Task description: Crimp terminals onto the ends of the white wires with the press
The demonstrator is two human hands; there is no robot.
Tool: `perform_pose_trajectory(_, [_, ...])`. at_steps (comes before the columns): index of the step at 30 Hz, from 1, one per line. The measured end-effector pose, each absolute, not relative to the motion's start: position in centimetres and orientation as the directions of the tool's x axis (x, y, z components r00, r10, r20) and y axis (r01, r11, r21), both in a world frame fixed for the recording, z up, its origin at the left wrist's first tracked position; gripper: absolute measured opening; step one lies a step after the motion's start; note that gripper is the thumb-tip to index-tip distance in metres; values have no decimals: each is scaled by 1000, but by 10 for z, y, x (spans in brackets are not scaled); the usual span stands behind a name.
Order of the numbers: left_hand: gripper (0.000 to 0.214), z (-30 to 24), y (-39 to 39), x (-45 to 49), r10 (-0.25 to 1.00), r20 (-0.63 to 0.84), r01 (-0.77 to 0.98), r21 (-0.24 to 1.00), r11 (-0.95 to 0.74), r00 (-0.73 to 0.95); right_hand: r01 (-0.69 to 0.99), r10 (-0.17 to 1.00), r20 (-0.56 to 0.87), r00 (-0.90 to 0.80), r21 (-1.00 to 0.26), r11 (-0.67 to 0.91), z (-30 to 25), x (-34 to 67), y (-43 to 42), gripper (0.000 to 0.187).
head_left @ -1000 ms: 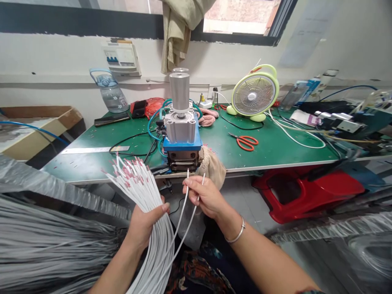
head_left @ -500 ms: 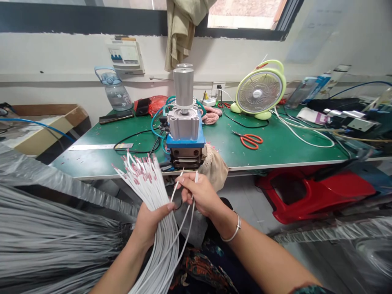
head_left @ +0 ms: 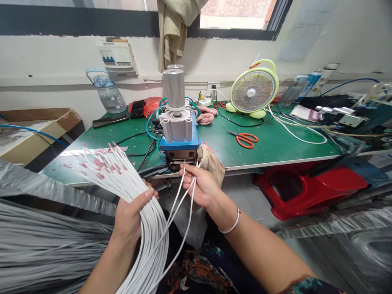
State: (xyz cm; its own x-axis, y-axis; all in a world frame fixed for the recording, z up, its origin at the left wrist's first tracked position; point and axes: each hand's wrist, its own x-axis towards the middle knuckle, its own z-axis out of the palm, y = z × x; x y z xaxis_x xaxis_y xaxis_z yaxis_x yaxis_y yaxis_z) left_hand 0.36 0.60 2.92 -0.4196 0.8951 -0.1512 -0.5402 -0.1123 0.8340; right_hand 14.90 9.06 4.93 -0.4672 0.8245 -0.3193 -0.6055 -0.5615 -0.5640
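My left hand (head_left: pixel 132 214) is closed round a thick bundle of white wires (head_left: pixel 122 179) whose red-tipped ends fan up and to the left. My right hand (head_left: pixel 200 185) pinches two or three loose white wires (head_left: pixel 183 192) and holds their ends up against the front slot of a small pneumatic press (head_left: pixel 179 134). The press has a blue body and a silver cylinder on top. It stands at the front edge of the green bench (head_left: pixel 275 151). A beige cloth (head_left: pixel 211 161) hangs beside the press, just right of my fingers.
On the bench lie orange scissors (head_left: pixel 246 139), a green desk fan (head_left: pixel 252 92), a steel ruler (head_left: pixel 76 152), a water jug (head_left: pixel 107 90), a phone (head_left: pixel 110 119) and tangled cables. A red stool (head_left: pixel 309 190) sits under the bench. Bagged wire bundles (head_left: pixel 45 237) fill the left.
My right hand has lifted the loose wires from in front of the bundle up to the press's front slot. My left hand has swung the bundle's tips leftward.
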Motion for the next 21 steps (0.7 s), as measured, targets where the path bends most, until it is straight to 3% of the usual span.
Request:
perform_pose_trajectory(7, [33,14,2,3,861,-294,-557,831,16,-414,-529,845,-157,-511,-717,-453,35,161,83,17])
perform_pose_trajectory(15, [23,-3,-7,21,910,-134,-261,965,30,-391,-446,825,-121,-552,-794,-414,28,170,76,18])
perform_pose_trajectory(21, [38,-1,-7,27,926,-79,-142,989,28,-369,-254,808,-137,-573,-907,-334,30,158,68,21])
